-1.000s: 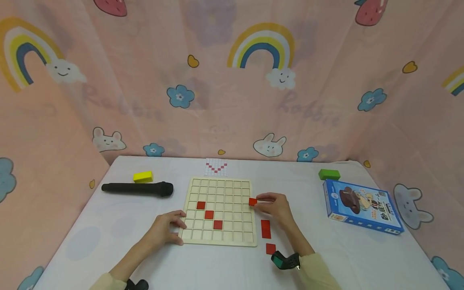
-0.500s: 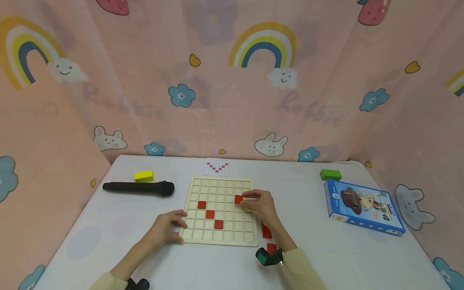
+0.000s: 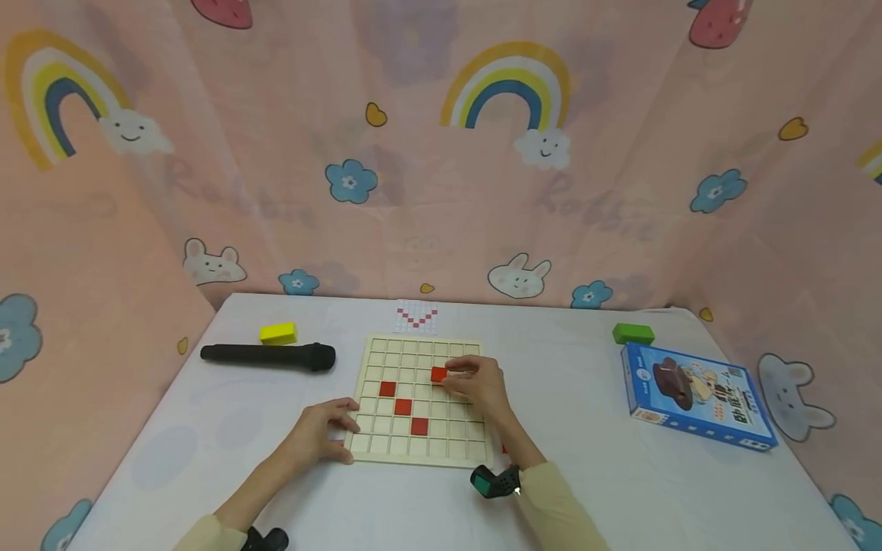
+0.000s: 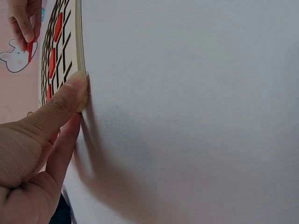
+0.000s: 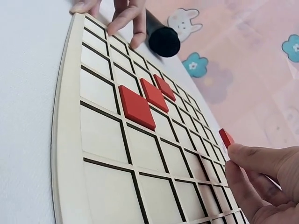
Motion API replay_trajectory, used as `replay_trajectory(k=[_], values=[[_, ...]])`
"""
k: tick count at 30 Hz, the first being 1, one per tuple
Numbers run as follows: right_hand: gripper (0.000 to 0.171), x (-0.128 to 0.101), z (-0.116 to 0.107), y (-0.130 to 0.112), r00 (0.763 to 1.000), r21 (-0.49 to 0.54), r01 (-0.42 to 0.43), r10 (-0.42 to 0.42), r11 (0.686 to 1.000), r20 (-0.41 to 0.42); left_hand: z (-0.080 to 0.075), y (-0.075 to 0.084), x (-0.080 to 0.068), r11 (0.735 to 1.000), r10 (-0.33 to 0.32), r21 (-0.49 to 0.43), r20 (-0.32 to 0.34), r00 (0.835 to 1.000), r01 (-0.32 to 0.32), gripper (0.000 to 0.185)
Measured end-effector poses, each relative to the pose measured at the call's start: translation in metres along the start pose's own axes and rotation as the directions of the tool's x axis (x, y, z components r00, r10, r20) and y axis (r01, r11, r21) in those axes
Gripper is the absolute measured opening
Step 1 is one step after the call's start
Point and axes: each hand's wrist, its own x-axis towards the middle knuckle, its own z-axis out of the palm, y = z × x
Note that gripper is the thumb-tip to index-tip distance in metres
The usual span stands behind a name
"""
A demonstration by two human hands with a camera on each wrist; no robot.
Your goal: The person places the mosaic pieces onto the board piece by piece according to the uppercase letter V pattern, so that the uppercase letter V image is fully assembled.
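A cream grid board (image 3: 441, 454) lies on the white table. Three red square tiles sit in its cells on a downward diagonal: an upper-left tile (image 3: 388, 389), a middle tile (image 3: 403, 407) and a lower-right tile (image 3: 419, 426). My left hand (image 3: 313, 435) holds the board's left side, its thumb (image 4: 70, 91) at the near corner and fingertips on the left edge. Between thumb and fingertips, my right hand (image 3: 480, 385) pinches another red tile (image 5: 226, 137) over the board's right half. The right wrist view shows this tile tilted, above the grid.
A small card (image 3: 416, 316) with a red V pattern lies behind the board. To the left are a black microphone (image 3: 269, 356) and a yellow block (image 3: 279, 334). A green block (image 3: 633, 334) and a blue game box (image 3: 699, 396) lie right. More red tiles are mostly hidden under my right arm.
My right hand has carried its red tile leftward from the board's right edge to over the grid, covering the loose tiles beside the board. The left hand keeps its hold.
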Motion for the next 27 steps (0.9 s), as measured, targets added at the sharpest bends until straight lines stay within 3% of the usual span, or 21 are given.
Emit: replay_trajectory(k=[6, 13, 20, 27], values=[[0.024, 0.005, 0.014, -0.002, 0.999, -0.025, 0.04, -0.04, 0.999, 0.014, 0.002, -0.001, 0.001, 1.0, -0.029, 0.002, -0.01, 1.0, 0.029, 0.037], [0.023, 0.012, 0.033, -0.01, 0.995, -0.057, 0.094, -0.091, 0.994, 0.046, -0.001, 0.0, 0.001, 1.0, -0.013, -0.006, 0.006, 1.0, 0.013, 0.036], [0.021, 0.02, 0.053, -0.019, 0.975, -0.077, 0.187, -0.176, 0.979, 0.135, 0.001, -0.001, 0.003, 0.999, -0.037, -0.017, 0.001, 0.999, 0.037, 0.035], [0.019, 0.026, 0.068, -0.028, 0.969, -0.1, 0.176, -0.155, 0.979, 0.191, 0.0, -0.002, 0.003, 0.999, -0.041, -0.019, 0.013, 0.999, 0.041, 0.033]])
